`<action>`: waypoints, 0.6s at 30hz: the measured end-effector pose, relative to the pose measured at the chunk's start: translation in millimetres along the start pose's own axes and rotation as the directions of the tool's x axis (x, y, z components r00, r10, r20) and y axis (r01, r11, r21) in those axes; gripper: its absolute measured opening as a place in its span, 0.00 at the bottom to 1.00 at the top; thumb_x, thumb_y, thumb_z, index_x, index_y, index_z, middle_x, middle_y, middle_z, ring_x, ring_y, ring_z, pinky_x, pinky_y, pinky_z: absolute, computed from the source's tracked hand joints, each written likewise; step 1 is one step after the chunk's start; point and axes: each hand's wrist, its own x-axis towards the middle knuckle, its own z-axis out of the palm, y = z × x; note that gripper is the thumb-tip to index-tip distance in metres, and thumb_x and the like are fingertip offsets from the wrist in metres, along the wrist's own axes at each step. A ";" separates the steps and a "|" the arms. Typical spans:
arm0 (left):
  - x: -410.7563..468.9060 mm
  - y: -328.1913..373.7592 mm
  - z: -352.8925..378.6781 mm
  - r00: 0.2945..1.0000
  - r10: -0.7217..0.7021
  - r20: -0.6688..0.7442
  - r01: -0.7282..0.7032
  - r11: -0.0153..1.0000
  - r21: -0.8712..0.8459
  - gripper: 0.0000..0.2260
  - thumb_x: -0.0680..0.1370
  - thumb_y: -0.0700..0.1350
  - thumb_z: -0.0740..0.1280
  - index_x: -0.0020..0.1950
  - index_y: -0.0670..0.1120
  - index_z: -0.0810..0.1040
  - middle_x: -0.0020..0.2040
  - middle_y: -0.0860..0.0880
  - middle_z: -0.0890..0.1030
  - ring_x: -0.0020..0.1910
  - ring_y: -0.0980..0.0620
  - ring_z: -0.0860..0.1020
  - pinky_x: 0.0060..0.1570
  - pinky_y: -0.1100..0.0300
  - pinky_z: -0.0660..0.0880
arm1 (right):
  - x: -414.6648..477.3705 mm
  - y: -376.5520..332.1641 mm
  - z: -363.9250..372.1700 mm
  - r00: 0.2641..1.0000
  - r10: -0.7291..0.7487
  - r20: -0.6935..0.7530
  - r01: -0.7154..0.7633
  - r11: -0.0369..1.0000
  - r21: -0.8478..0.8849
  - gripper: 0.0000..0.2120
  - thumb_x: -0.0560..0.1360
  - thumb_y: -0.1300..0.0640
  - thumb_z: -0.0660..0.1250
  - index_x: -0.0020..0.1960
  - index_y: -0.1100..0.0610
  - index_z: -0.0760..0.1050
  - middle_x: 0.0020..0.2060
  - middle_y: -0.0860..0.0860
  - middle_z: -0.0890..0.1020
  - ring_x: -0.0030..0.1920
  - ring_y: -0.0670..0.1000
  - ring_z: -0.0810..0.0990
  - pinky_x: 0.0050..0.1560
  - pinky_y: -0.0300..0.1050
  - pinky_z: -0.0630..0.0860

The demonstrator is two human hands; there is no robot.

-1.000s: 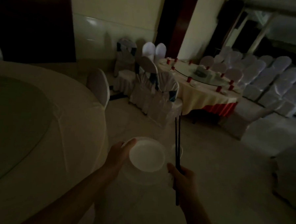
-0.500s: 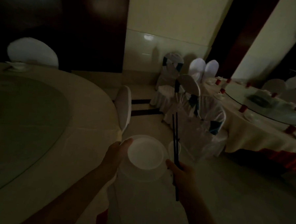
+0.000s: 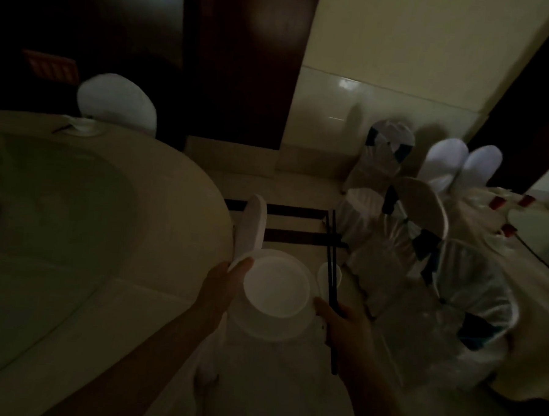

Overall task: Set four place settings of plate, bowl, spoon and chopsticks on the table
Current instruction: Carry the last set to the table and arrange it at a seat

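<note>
One setting's worth is in my hands beside the table (image 3: 158,220): my left hand (image 3: 221,284) grips the plate (image 3: 270,328) with the bowl (image 3: 277,287) on it, my right hand (image 3: 343,326) clasps chopsticks (image 3: 331,268) and spoon (image 3: 325,279). I judge I'm carrying; next, lay them on the near rim.

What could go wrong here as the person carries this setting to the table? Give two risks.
1. The bowl sits loose on the plate, steadied mainly by the left hand's thumb; a tilt could slide it off.
2. The right hand holds chopsticks and spoon together; either could slip from that grip. The dim room may hide the table edge.
</note>
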 end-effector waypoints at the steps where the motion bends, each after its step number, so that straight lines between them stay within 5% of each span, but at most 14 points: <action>1: 13.3 3.8 5.1 1.000 -0.002 -0.021 0.002 1.000 0.002 0.14 0.76 0.60 0.65 0.51 0.52 0.79 0.47 0.52 0.82 0.43 0.53 0.79 0.35 0.60 0.72 | 19.9 -4.6 1.0 1.000 -0.004 0.028 0.004 1.000 0.000 0.10 0.75 0.52 0.73 0.37 0.55 0.84 0.22 0.48 0.79 0.21 0.44 0.76 0.22 0.37 0.71; 5: 63.4 14.6 23.9 0.993 0.000 -0.116 0.000 1.000 0.004 0.09 0.76 0.61 0.65 0.43 0.58 0.76 0.42 0.59 0.79 0.40 0.58 0.77 0.31 0.63 0.69 | 98.9 -16.2 7.7 0.988 0.000 0.155 0.000 1.000 0.001 0.08 0.74 0.49 0.73 0.43 0.54 0.85 0.36 0.56 0.87 0.37 0.59 0.86 0.36 0.54 0.84; 14: 157.2 34.5 63.7 0.899 -0.057 -0.434 -0.049 0.972 -0.228 0.09 0.75 0.56 0.69 0.41 0.53 0.84 0.39 0.55 0.85 0.43 0.52 0.81 0.35 0.61 0.72 | 278.0 -59.3 40.4 0.879 -0.063 0.473 0.096 0.994 -0.045 0.03 0.75 0.48 0.72 0.42 0.43 0.82 0.34 0.42 0.86 0.34 0.43 0.85 0.28 0.35 0.77; 18: 177.3 43.1 65.4 0.831 -0.070 -0.552 -0.080 0.967 -0.243 0.11 0.76 0.56 0.69 0.45 0.49 0.83 0.44 0.50 0.84 0.44 0.48 0.81 0.40 0.56 0.77 | 337.9 -79.4 72.6 0.804 -0.067 0.590 0.154 0.983 -0.098 0.04 0.73 0.51 0.74 0.41 0.49 0.83 0.30 0.43 0.85 0.30 0.42 0.84 0.29 0.36 0.76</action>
